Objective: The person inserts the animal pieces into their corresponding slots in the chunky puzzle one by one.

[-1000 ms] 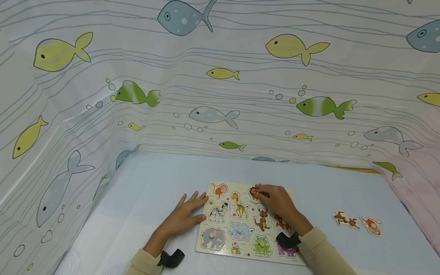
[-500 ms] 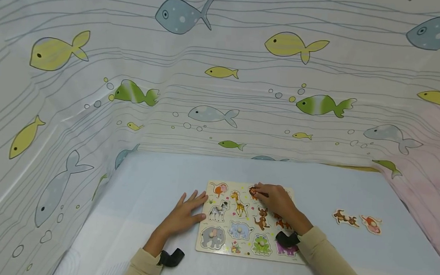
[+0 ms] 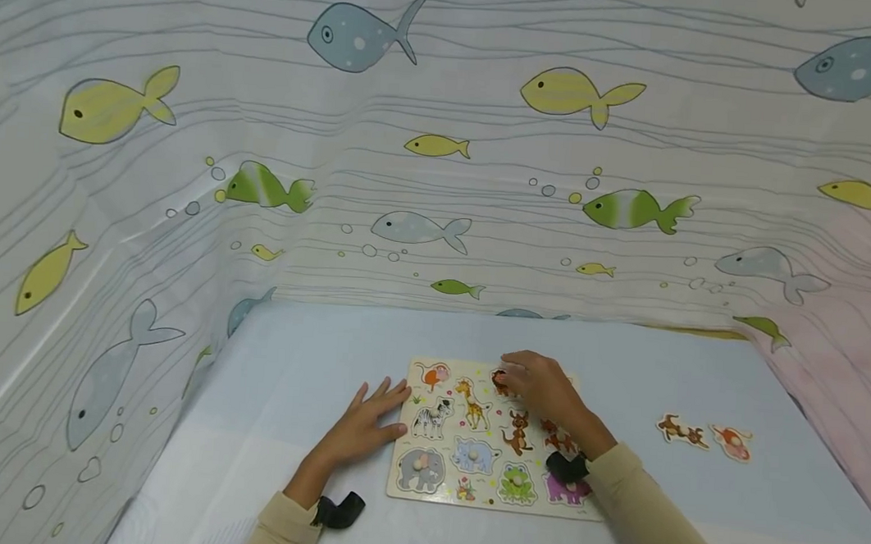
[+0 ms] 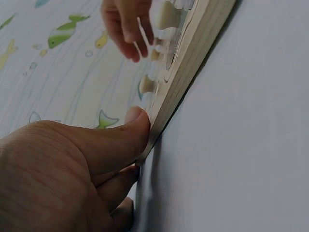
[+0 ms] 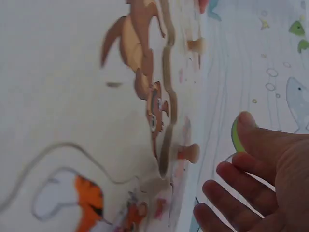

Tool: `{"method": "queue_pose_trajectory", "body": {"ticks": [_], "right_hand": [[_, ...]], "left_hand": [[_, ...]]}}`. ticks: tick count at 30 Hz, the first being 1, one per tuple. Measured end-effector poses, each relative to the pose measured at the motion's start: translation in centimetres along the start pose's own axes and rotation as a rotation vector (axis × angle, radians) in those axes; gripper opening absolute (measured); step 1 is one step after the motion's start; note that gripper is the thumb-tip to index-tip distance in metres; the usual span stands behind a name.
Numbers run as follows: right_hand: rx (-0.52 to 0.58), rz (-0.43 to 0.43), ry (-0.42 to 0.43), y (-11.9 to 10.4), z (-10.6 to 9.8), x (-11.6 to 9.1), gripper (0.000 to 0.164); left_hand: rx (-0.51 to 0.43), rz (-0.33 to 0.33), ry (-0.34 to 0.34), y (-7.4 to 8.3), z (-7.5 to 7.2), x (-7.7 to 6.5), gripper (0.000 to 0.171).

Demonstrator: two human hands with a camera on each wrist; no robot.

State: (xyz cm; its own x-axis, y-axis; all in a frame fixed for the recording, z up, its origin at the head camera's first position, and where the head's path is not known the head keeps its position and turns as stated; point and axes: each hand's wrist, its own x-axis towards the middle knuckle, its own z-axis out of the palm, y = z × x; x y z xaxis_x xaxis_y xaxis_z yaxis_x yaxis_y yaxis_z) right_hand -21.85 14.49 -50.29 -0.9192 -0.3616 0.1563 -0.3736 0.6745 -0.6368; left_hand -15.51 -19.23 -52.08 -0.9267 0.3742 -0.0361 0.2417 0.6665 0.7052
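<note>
A wooden animal peg puzzle board (image 3: 448, 486) lies flat, with elephant (image 3: 428, 471), zebra (image 3: 431, 420) and frog (image 3: 517, 488) among its pictures. My left hand (image 3: 356, 432) rests along the board's left edge with fingers spread; its thumb (image 4: 116, 145) touches the board's side in the left wrist view. Over the board's far part is my right hand (image 3: 551, 389), beside the lion piece (image 3: 499, 380). The right wrist view shows my right hand (image 5: 256, 179) with loose, parted fingers, apart from a wooden knob (image 5: 190, 152) on the board.
A kangaroo piece (image 3: 682, 430) and a monkey piece (image 3: 731, 443) lie on the table to the right of the board. A fish-patterned sheet (image 3: 485, 176) rises behind and at both sides of the pale blue table (image 3: 314, 339).
My right hand has let go of the lion piece's knob and risen slightly, its fingers loosening. The lion piece stays on the board. My left hand has kept its place.
</note>
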Motion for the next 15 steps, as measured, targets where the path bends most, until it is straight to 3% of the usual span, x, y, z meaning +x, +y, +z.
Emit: {"method": "queue_pose_trajectory", "body": {"ticks": [6,15], "right_hand": [[0.044,-0.015,0.149,0.3,-2.2,-0.2,0.038],[0.006,0.063,0.213,1.9,-5.7,-2.3,0.033]], "left_hand": [[0.006,0.002,0.002,-0.1,0.2,0.2,0.063],[0.015,-0.007,0.007,-0.2,0.2,0.1,0.062]]}}
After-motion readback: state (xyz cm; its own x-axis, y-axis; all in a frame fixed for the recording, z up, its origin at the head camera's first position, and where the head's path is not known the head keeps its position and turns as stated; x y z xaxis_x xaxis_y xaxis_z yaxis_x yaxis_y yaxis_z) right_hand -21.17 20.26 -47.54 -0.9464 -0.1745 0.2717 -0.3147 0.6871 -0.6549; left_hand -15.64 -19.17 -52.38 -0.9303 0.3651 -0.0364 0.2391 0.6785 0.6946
